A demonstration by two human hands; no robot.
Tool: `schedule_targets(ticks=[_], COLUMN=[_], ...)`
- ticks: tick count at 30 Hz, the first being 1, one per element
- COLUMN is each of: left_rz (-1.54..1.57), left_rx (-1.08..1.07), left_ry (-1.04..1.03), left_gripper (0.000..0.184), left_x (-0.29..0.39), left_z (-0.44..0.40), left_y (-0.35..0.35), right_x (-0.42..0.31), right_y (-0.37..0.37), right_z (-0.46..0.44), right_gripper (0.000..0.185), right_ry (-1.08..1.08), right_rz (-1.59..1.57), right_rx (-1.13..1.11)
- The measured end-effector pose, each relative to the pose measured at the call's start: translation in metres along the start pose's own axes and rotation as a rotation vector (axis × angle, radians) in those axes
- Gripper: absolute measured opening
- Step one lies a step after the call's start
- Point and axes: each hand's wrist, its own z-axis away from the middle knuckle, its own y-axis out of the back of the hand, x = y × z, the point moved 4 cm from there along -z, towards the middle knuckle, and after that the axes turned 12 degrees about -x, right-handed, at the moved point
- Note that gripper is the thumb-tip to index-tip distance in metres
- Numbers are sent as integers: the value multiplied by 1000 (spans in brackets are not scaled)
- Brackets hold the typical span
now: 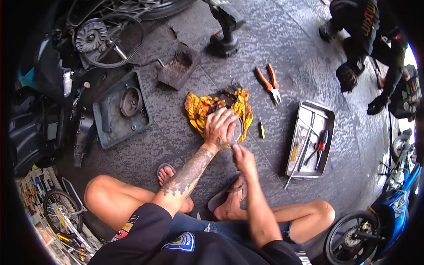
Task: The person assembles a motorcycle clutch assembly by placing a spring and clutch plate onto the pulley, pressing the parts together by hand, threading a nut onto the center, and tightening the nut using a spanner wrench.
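My left hand (220,128) lies over a round grey metal part (238,130), its fingers bent across the top and gripping it. Most of that part is hidden under the hand. Beneath it a stained yellow cloth (195,108) is bunched on the floor. Close by, my right hand (244,159) is closed in a fist at the part's near edge. A thin end of something shows by its fingers, too little to name. To the right of the cloth lie a small yellow-handled screwdriver (262,128) and orange-handled pliers (269,84).
A metal tray (325,154) of tools stands on the right. On the left, a grey tray (107,142) holds a round drum. A cordless impact driver (224,42) stands ahead, near an opened scooter engine (92,37). Another person (366,48) crouches far right, beyond a blue motorbike (399,198).
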Motion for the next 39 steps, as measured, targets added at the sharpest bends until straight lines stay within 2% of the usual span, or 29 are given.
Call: schedule_targets(ticks=[2,4,5,6,8,9,12,14,17,18,19,20,24,26,28,30,32,34,36,37,38,39], left_rz=[20,141,232,263,288,336,396,364,114,43,-4,-52,-19,-37,71,21,50,130,221,227,238,229], left_rx=[-6,-9,-31,-55,-44,-37,-21,-48,-77,-84,-76,-73,-35,-15,-42,-4,18,-24,-124,-143,-148,-143], left_ry=[35,-8,-8,4,-17,-24,-49,-84,-91,-112,-123,-132,-96,-75,3,-14,27,30,11,18,15,7], left_gripper=[39,35,37,48,51,51,50,43,33,36,37,38,36,33,31,28,27,37,32,34,35,35], left_x=[1,-5,-6,-6,-9,-11,-15,-14,-7,-6,-3,1,0,-3,-4,-11,-5,-12,-14,-15,-18,-17], left_z=[-1,-4,-8,-10,-10,-9,-10,-10,-3,-2,-2,-1,-3,-4,-7,-10,-6,-7,-15,-14,-13,-13], left_y=[4,4,9,13,11,11,10,8,6,3,4,5,4,2,5,-2,1,-4,7,7,3,6], right_x=[-25,-40,-47,-43,-34,-26,-34,-27,-54,-68,-74,-95,-96,-68,-26,-26,-34,-43,-66,-58,-44,-39], right_y=[-37,-79,-83,-84,-78,-70,-16,20,76,88,95,101,100,91,52,11,-38,-102,-119,-116,-111,-99], right_z=[24,26,27,31,24,24,24,7,-19,-32,-48,-51,-61,-44,-17,10,26,20,14,14,18,23], right_gripper=[43,44,43,43,42,40,45,48,51,52,55,55,56,51,45,41,41,44,47,48,47,46], right_ry=[-39,-167,-42,-36,32,-17,70,9,42,27,106,59,50,77,-26,82,-45,-85,-3,50,-91,-72], right_rz=[-24,-289,-288,-289,-432,-404,55,203,508,597,732,750,810,625,258,210,-123,-262,-535,-568,-701,-623], right_rx=[272,403,519,518,384,303,187,-34,-314,-423,-470,-603,-749,-578,-329,139,264,569,625,552,359,348])
